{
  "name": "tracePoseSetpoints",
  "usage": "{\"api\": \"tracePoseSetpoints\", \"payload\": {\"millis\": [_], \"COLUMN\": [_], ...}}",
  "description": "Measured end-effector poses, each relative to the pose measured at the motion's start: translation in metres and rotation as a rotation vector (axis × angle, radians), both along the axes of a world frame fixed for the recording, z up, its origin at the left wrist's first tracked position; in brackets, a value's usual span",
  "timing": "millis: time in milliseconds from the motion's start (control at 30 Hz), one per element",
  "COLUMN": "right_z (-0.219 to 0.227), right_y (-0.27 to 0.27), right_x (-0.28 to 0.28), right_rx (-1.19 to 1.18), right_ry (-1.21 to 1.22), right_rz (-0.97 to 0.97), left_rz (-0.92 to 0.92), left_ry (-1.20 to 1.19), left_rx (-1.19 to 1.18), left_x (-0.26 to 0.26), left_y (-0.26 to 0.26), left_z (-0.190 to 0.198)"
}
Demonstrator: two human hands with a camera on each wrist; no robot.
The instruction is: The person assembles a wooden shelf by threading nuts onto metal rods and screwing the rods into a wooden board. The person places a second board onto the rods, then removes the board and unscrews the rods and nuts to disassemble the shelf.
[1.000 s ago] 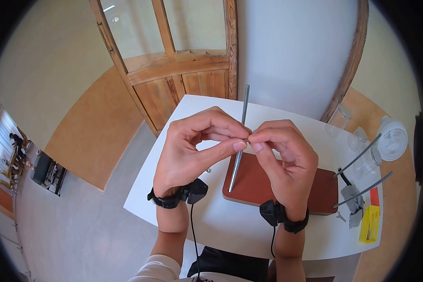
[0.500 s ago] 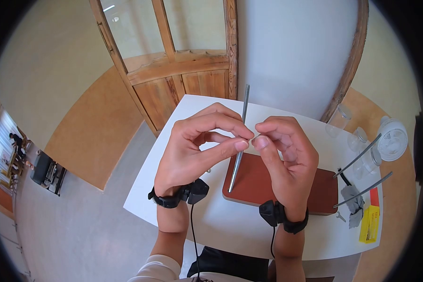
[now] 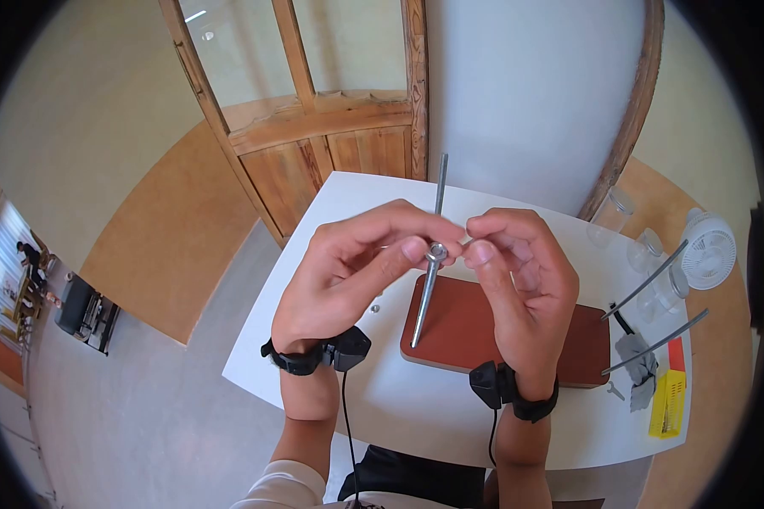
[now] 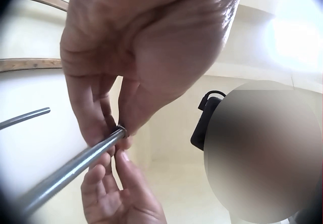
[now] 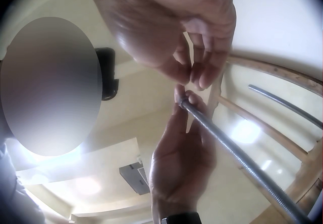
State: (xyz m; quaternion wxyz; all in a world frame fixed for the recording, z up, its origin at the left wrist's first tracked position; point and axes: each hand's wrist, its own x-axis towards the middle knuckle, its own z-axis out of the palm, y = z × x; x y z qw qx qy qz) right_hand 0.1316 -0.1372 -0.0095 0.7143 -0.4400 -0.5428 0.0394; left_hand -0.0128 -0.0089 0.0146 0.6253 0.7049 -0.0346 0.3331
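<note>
A metal nut [image 3: 437, 251] sits at the top end of a threaded rod [image 3: 427, 301] that rises from the near left corner of a red-brown board [image 3: 458, 318]. My left hand [image 3: 339, 267] pinches this nut between thumb and fingers; in the left wrist view the rod end [image 4: 120, 132] meets those fingertips. Just right of the nut, my right hand [image 3: 526, 284] is held up with fingers loosely bent and nothing visible between them. The right wrist view shows its fingertips [image 5: 201, 80] a little apart from the nut.
Another rod [image 3: 442, 182] stands behind the hands, and two more rods [image 3: 658, 341] rise at the board's right end. Small metal nuts [image 3: 375, 309] lie on the white table [image 3: 382, 407]. At right are a wrench [image 3: 617, 391], grey cloth [image 3: 639, 369], yellow basket [image 3: 669, 405], glass jars and a fan [image 3: 710, 250].
The left fingers have shifted so that the nut on the rod's top now shows. The right fingertips have drawn apart from the left ones, after meeting them a second ago.
</note>
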Motion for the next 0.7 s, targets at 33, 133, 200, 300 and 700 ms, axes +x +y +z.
{"api": "tracePoseSetpoints", "payload": {"millis": [33, 133, 200, 300, 700], "right_z": [-0.001, -0.001, 0.0, 0.0, 0.013], "right_y": [0.0, -0.001, -0.002, -0.004, -0.019], "right_x": [0.0, 0.0, 0.0, 0.0, -0.007], "right_rx": [0.003, 0.006, 0.007, 0.007, -0.136], "right_ry": [0.008, 0.017, 0.018, -0.02, -0.126], "right_rz": [-0.016, -0.037, -0.042, -0.037, -0.001], "left_rz": [0.001, -0.171, -0.089, -0.135, -0.066], "left_ry": [0.0, -0.095, 0.01, -0.019, 0.366], "left_rx": [0.0, -0.015, 0.047, -0.11, 0.328], "left_x": [0.001, 0.004, 0.002, 0.003, -0.008], "left_y": [0.003, 0.01, 0.004, 0.002, 0.026], "left_z": [-0.003, -0.01, -0.005, -0.003, -0.009]}}
